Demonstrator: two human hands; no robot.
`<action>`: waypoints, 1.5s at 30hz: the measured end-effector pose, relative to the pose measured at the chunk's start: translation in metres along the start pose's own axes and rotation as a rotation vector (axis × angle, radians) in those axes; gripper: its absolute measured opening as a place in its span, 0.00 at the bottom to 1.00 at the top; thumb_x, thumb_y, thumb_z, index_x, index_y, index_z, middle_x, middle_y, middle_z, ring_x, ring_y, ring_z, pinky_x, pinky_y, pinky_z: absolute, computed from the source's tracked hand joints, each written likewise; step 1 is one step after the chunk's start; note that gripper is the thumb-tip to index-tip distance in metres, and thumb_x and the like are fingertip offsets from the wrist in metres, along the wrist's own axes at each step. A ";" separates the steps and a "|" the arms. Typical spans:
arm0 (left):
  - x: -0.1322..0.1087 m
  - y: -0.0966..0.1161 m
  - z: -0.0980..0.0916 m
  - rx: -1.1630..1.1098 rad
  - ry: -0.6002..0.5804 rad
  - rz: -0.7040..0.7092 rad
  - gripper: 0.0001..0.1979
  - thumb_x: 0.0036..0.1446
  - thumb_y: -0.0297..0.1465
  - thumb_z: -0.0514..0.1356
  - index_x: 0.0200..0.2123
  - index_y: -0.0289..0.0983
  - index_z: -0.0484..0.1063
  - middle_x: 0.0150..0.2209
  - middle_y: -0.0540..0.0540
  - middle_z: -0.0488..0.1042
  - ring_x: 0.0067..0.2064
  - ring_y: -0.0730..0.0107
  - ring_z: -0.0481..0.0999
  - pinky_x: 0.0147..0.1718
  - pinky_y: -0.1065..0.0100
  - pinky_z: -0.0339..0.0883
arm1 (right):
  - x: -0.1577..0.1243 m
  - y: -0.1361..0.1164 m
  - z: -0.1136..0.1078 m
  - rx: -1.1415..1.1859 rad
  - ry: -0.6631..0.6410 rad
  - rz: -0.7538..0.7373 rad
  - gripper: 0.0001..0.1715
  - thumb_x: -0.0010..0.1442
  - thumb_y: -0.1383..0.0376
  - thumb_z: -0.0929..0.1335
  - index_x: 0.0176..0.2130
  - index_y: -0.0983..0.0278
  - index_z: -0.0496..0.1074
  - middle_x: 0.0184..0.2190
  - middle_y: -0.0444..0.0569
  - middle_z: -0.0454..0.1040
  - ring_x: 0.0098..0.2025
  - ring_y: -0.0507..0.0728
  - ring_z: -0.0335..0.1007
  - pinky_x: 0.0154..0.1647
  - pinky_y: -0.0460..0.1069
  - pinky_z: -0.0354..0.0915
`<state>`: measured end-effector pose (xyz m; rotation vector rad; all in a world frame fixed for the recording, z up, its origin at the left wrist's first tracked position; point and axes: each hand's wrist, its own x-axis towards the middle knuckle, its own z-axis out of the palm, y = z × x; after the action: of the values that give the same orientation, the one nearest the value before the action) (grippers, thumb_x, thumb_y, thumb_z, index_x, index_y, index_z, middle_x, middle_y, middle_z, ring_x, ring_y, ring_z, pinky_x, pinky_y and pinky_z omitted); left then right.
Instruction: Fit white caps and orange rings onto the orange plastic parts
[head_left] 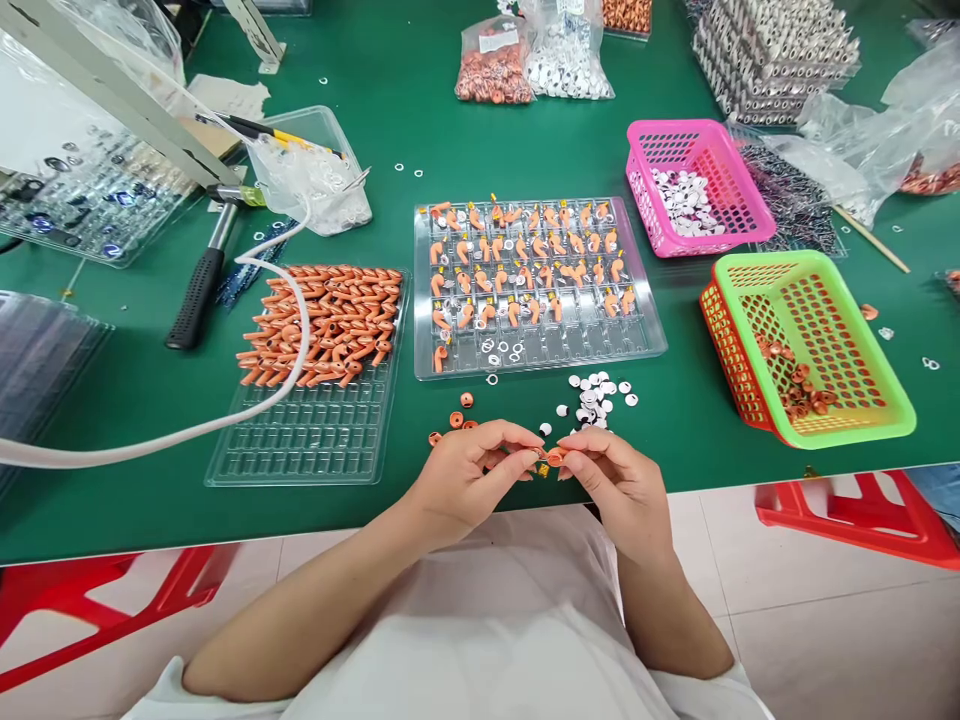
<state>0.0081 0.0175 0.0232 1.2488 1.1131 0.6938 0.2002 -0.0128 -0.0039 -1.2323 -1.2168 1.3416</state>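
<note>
My left hand (469, 472) and my right hand (619, 480) meet at the near edge of the green table (135, 390), fingertips pinched together on a small orange part (553, 457). Loose orange rings (456, 419) lie just beyond my left hand. A small heap of white discs (598, 394) lies beyond my right hand. Farther back stands a clear tray (645, 345) with rows of orange pieces (525, 262) set in its pockets. To its left a second clear tray (307, 440) carries a pile of orange parts (322, 322).
A green-and-orange basket (862, 410) with orange parts stands at the right, with a pink basket (705, 135) of white discs behind it. A hammer (199, 285) and a white hose (150, 438) lie left. Bags of parts (495, 65) sit at the back. Red stools (862, 515) stand below the table edge.
</note>
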 end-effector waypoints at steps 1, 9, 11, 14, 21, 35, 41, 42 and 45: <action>0.000 0.000 -0.001 -0.003 -0.019 -0.015 0.08 0.61 0.32 0.60 0.38 0.34 0.77 0.35 0.44 0.82 0.35 0.67 0.82 0.36 0.69 0.77 | 0.000 0.000 -0.001 -0.019 -0.003 -0.013 0.06 0.65 0.64 0.69 0.42 0.58 0.77 0.35 0.45 0.78 0.33 0.52 0.76 0.35 0.47 0.76; 0.001 0.000 -0.011 -0.109 -0.115 -0.075 0.08 0.61 0.34 0.61 0.37 0.35 0.75 0.34 0.44 0.80 0.36 0.67 0.80 0.38 0.67 0.75 | 0.002 -0.004 -0.005 -0.104 -0.104 -0.031 0.06 0.66 0.63 0.68 0.42 0.57 0.77 0.33 0.46 0.76 0.33 0.53 0.73 0.32 0.47 0.71; 0.002 0.002 -0.013 -0.109 -0.158 -0.098 0.08 0.60 0.34 0.62 0.38 0.35 0.75 0.33 0.45 0.79 0.35 0.68 0.79 0.37 0.68 0.74 | 0.003 -0.005 -0.005 -0.106 -0.130 -0.009 0.05 0.66 0.62 0.69 0.41 0.58 0.76 0.32 0.46 0.76 0.33 0.53 0.74 0.32 0.48 0.71; 0.003 0.004 -0.013 -0.145 -0.212 -0.114 0.08 0.57 0.32 0.65 0.38 0.35 0.75 0.35 0.45 0.79 0.35 0.69 0.78 0.35 0.69 0.72 | 0.005 -0.007 -0.002 -0.080 -0.156 0.006 0.04 0.65 0.62 0.69 0.40 0.59 0.75 0.32 0.46 0.75 0.33 0.53 0.74 0.33 0.48 0.72; 0.007 0.002 -0.006 -0.381 -0.203 -0.187 0.08 0.53 0.32 0.68 0.36 0.35 0.76 0.29 0.49 0.77 0.32 0.73 0.76 0.36 0.69 0.73 | 0.009 -0.006 0.000 -0.144 -0.100 -0.117 0.08 0.65 0.67 0.68 0.45 0.57 0.72 0.34 0.45 0.75 0.33 0.53 0.73 0.33 0.48 0.72; 0.012 0.002 -0.003 -0.462 -0.081 -0.267 0.06 0.51 0.30 0.69 0.31 0.35 0.77 0.26 0.51 0.79 0.27 0.76 0.77 0.31 0.73 0.75 | 0.010 -0.006 -0.008 -0.876 -0.160 -0.776 0.18 0.62 0.72 0.67 0.48 0.52 0.74 0.32 0.46 0.73 0.31 0.53 0.68 0.31 0.49 0.65; 0.010 0.001 0.000 -0.470 -0.058 -0.262 0.09 0.51 0.28 0.68 0.38 0.35 0.79 0.32 0.48 0.81 0.31 0.74 0.79 0.34 0.70 0.77 | 0.005 -0.001 -0.001 -0.525 -0.110 -0.525 0.19 0.62 0.75 0.67 0.48 0.55 0.72 0.36 0.47 0.74 0.34 0.54 0.70 0.33 0.50 0.67; 0.009 0.001 0.000 -0.456 -0.049 -0.255 0.09 0.51 0.28 0.68 0.38 0.35 0.79 0.33 0.48 0.82 0.31 0.74 0.79 0.35 0.70 0.78 | 0.003 -0.001 0.001 -0.458 -0.083 -0.457 0.17 0.62 0.74 0.67 0.47 0.55 0.72 0.36 0.47 0.74 0.35 0.54 0.71 0.34 0.50 0.68; 0.008 0.001 0.004 -0.408 0.003 -0.234 0.08 0.50 0.27 0.67 0.36 0.35 0.80 0.33 0.47 0.81 0.31 0.73 0.79 0.36 0.69 0.78 | -0.001 0.000 0.005 -0.325 -0.025 -0.277 0.12 0.64 0.71 0.67 0.44 0.56 0.74 0.35 0.46 0.73 0.36 0.54 0.70 0.34 0.50 0.67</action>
<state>0.0150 0.0233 0.0218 0.7586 1.0361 0.7008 0.1952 -0.0140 -0.0038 -1.2140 -1.6046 0.9847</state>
